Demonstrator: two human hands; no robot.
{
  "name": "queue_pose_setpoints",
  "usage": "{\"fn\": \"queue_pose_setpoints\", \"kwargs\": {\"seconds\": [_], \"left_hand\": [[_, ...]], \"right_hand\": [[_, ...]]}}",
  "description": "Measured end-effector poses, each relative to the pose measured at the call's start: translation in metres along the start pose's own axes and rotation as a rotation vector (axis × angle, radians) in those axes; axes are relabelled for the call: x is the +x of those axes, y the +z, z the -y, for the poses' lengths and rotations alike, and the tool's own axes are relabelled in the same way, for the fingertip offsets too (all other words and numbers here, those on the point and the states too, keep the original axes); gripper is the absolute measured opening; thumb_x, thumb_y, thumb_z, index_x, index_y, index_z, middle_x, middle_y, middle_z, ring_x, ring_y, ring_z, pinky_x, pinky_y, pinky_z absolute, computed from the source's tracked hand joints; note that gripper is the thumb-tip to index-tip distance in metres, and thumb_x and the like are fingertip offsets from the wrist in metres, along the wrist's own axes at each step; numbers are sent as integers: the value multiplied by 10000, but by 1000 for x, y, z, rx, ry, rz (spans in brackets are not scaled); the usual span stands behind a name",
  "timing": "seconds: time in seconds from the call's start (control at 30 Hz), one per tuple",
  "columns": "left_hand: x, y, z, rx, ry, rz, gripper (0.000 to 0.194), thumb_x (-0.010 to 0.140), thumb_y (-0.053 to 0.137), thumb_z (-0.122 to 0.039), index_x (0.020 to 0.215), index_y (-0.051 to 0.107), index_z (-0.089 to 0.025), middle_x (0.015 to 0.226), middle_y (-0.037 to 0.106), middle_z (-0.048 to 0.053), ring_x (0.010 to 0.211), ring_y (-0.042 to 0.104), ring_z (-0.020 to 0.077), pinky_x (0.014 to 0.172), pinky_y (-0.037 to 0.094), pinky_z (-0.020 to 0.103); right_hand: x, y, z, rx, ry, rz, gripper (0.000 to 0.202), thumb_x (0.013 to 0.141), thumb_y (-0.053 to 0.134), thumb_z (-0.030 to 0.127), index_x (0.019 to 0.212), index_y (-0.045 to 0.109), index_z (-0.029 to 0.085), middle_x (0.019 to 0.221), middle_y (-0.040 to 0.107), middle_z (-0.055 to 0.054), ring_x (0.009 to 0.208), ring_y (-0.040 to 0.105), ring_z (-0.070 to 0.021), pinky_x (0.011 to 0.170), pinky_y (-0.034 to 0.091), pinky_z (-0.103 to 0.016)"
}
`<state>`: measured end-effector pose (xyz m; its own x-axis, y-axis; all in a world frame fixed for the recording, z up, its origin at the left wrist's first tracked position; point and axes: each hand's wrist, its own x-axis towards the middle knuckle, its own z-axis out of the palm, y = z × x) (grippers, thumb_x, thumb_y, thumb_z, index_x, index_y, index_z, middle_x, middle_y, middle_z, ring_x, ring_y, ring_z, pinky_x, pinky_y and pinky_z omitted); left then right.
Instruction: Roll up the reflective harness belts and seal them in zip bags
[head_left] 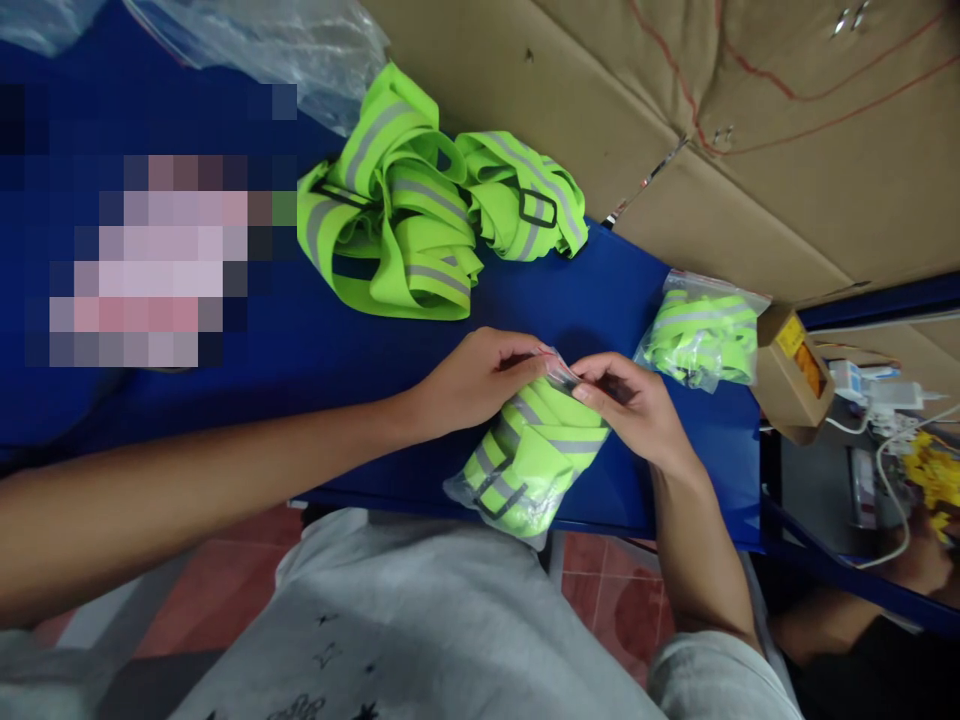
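Note:
A clear zip bag (pixel 544 505) holds a folded neon-green reflective strap (pixel 577 435) with grey stripes and a dark buckle. Its top edge points away from me, and both hands pinch that edge. My left hand (pixel 480 380) grips the left end between thumb and fingers. At the right end, my right hand (pixel 634 400) does the same, closed on the plastic. The bag's lower end reaches the table's near edge. Beyond my hands lie a loose heap of green reflective straps (pixel 397 200) and a smaller bundle (pixel 525 200) with a black buckle.
Another bagged strap (pixel 705 335) rests on the blue table (pixel 600 290) at right, beside a small cardboard box (pixel 795 375). Clear plastic bags (pixel 300 50) lie at the back left. Cardboard (pixel 570 80) borders the far side. Another person's arm (pixel 840 610) shows at lower right, near white cables.

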<state>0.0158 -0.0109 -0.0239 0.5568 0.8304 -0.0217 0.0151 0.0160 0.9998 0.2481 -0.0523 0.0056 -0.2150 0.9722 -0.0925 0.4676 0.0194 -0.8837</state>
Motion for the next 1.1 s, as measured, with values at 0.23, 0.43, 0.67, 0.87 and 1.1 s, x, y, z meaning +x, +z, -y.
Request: {"fn": "queue_pose_setpoints", "kwargs": {"seconds": [0.23, 0.43, 0.67, 0.87, 1.1], "left_hand": [[1, -3, -2, 193, 93, 67, 356, 1027, 557, -428, 990, 822, -194, 881, 801, 8, 762, 683, 163, 657, 459, 242], [2, -7, -4, 402, 257, 35, 366, 1051, 485, -323, 871, 757, -154, 740, 710, 17, 653, 585, 121, 618, 348, 250], [4, -11, -2, 317, 237, 151, 371, 1042, 524, -388, 834, 723, -155, 644, 610, -24, 602, 504, 100, 584, 317, 239], [7, -14, -6, 290, 299, 202, 353, 1030, 553, -390, 876, 770, -158, 708, 704, -5, 614, 557, 98, 587, 355, 219], [16, -21, -7, 260, 189, 134, 396, 1012, 579, -484, 903, 792, -168, 668, 692, 0, 619, 600, 122, 558, 384, 205]], "right_hand": [[2, 5, -6, -92, -35, -55, 204, 974, 734, 414, 934, 697, 218, 823, 675, -1, 746, 603, -137, 703, 472, -278], [-2, 7, -4, -84, -47, 1, 218, 1008, 680, 429, 934, 656, 226, 775, 573, 12, 685, 519, -131, 619, 403, -275], [-3, 11, -5, -193, -145, 100, 278, 1059, 587, 452, 889, 599, 232, 636, 488, 63, 526, 391, -88, 529, 325, -253], [-4, 13, -5, -268, -274, 68, 298, 1072, 562, 423, 879, 662, 220, 673, 585, 37, 534, 459, -83, 528, 345, -245], [9, 7, -10, -226, -212, -81, 545, 1053, 499, 628, 715, 589, 210, 580, 492, 36, 509, 392, -96, 514, 312, -260]]}}
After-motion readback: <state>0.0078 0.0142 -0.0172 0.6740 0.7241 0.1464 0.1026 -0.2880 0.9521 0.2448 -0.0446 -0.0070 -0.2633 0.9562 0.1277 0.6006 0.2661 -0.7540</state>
